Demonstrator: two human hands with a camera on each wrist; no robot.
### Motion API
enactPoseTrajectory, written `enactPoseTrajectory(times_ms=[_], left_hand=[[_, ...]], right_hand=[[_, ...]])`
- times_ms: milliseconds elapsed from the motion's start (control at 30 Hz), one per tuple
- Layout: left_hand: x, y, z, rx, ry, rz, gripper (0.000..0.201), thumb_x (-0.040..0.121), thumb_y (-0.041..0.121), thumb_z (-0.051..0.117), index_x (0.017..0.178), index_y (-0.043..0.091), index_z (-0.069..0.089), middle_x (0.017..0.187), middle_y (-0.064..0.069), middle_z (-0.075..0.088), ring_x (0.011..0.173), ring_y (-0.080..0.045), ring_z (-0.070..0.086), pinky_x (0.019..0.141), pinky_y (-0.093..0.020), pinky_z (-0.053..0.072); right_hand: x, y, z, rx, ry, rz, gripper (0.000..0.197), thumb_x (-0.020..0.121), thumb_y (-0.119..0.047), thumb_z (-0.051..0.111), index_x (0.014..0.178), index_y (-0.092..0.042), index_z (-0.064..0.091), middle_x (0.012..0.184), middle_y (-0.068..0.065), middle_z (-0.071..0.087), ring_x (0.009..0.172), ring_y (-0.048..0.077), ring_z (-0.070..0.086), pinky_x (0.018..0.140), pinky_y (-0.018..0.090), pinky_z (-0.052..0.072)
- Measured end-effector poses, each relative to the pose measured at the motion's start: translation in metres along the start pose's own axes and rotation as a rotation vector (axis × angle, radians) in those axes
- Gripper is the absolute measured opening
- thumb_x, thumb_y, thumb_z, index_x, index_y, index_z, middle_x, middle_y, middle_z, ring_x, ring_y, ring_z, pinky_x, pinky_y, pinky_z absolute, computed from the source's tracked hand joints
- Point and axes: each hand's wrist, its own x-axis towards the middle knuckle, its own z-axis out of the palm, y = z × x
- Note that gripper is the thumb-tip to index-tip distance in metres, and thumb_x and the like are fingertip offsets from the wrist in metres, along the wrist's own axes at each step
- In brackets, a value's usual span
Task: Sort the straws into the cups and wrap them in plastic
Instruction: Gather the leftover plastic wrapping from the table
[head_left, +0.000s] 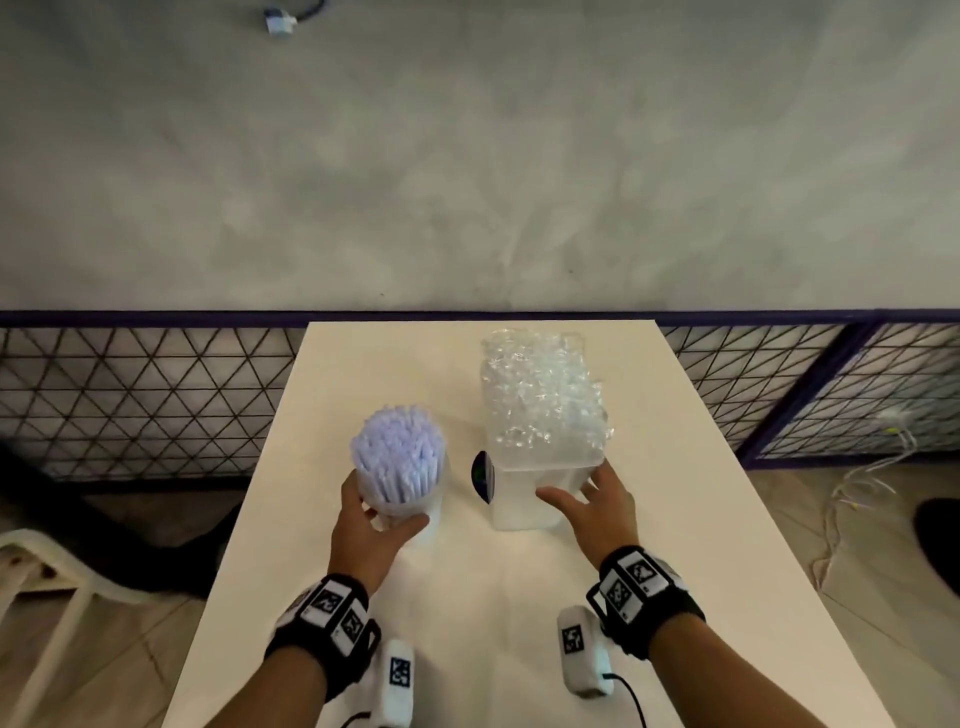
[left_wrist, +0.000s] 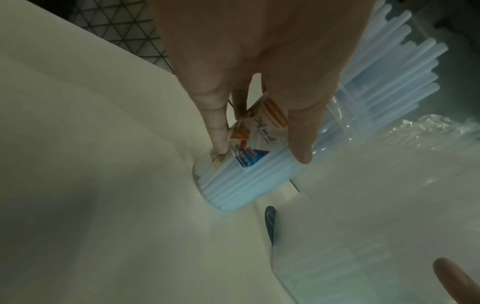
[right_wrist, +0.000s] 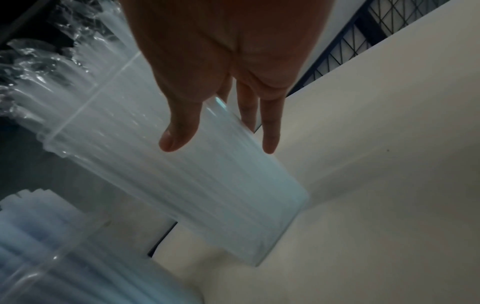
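A clear round cup (head_left: 415, 496) packed with pale blue straws (head_left: 397, 452) stands upright on the white table's left half. My left hand (head_left: 382, 512) clasps its lower wall, thumb on one side and fingers on the other; the left wrist view shows the cup (left_wrist: 241, 181) with a coloured label between my left hand's (left_wrist: 261, 152) digits. To the right stands a clear square container (head_left: 519, 501) full of straws topped with crinkled clear plastic (head_left: 540, 384). My right hand (head_left: 571, 486) is spread at its near right corner, fingers straight; this hand (right_wrist: 221, 146) lies against the container (right_wrist: 207, 185).
A dark round sticker (head_left: 483, 475) sits on the container's left side. The table (head_left: 493, 623) ends close behind the container, with a dark mesh fence (head_left: 156, 395) beyond. A white chair (head_left: 41, 571) stands left; loose cables (head_left: 857, 493) lie on the floor right.
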Motion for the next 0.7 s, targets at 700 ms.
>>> enactPoseTrajectory(times_ms=[700], left_hand=[[0.167,0.065,0.145,0.0,-0.147,0.156,0.081,0.07,0.004,0.086,0.13,0.033,0.04,0.11,0.025,0.054,0.107,-0.017,0.057,0.093,-0.03,0.048]], right_hand=[[0.19,0.008,-0.047,0.05,-0.001,-0.016,0.067,0.078,-0.014,0.083,0.136,-0.027,0.051,0.121,-0.009,0.063,0.116,0.018,0.06,0.086,0.026,0.048]])
